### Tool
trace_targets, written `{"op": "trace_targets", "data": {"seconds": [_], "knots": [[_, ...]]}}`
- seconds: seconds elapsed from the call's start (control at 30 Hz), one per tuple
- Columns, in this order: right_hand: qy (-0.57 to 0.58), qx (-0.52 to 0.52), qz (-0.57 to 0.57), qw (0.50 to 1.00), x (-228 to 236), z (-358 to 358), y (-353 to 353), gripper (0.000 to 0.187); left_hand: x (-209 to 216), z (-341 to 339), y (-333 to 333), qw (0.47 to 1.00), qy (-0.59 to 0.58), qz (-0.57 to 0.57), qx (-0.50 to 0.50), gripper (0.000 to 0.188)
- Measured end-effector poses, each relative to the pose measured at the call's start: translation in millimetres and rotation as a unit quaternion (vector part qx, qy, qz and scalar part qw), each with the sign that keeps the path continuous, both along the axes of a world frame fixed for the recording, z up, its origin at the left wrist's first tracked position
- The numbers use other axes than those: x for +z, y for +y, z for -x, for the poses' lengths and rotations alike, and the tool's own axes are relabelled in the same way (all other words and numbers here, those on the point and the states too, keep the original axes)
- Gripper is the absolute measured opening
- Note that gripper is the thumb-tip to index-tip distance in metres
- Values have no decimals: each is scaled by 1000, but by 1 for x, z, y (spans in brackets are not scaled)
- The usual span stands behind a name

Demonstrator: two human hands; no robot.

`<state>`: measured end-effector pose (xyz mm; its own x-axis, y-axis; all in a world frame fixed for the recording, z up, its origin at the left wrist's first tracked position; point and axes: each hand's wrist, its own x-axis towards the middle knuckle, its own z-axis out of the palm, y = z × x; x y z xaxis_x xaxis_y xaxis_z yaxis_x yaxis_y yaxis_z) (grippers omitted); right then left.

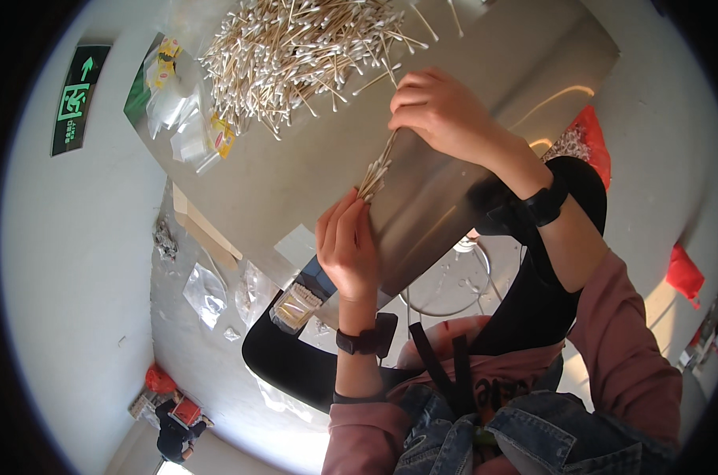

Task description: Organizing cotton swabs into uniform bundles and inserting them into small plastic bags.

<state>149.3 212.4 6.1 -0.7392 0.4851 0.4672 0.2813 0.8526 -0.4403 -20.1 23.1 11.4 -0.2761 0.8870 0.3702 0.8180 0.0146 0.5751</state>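
Note:
A large heap of cotton swabs (296,59) with pale wooden sticks and white tips lies on the metal table (288,186). My left hand (349,245) is closed around a small bundle of cotton swabs (372,178), their white tips pointing up and away from me. Farther right, my right hand (438,111) is closed near the heap's lower right edge. Swab sticks show at its fingertips, one above and one running down toward the bundle. How many it holds is hidden by the fingers.
Clear plastic bags with yellow labels (223,136) lie left of the heap. A packed box of swabs (296,307) rests by my left leg. A round stool frame (446,277) stands below the table edge. Red bags (683,275) are at right; another person (175,435) is far lower left.

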Motion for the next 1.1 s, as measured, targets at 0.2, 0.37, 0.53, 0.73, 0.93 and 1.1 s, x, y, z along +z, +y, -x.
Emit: {"op": "trace_targets", "data": {"seconds": [0.2, 0.37, 0.53, 0.73, 0.93, 1.1], "knots": [[-7, -5, 28, 1000, -1, 19, -14, 15, 1, -2, -16, 1000, -11, 4, -14, 13], [-42, 90, 89, 991, 6, 35, -48, 19, 2, -16, -8, 998, 28, 44, 43, 37], [19, 41, 128, 991, 13, 9, -40, 20, 1, -36, -3, 984, 119, 133, -4, 92], [-78, 43, 70, 994, 8, -5, -34, 14, -13, -42, 5, 967, 172, 188, 4, 102], [-125, -95, -1, 988, 7, -15, -22, 11, -16, -43, 8, 961, 189, 201, -2, 100], [-51, -64, 38, 996, -1, 15, -29, 15, -7, -54, -2, 952, 194, 234, -44, 99]]}}
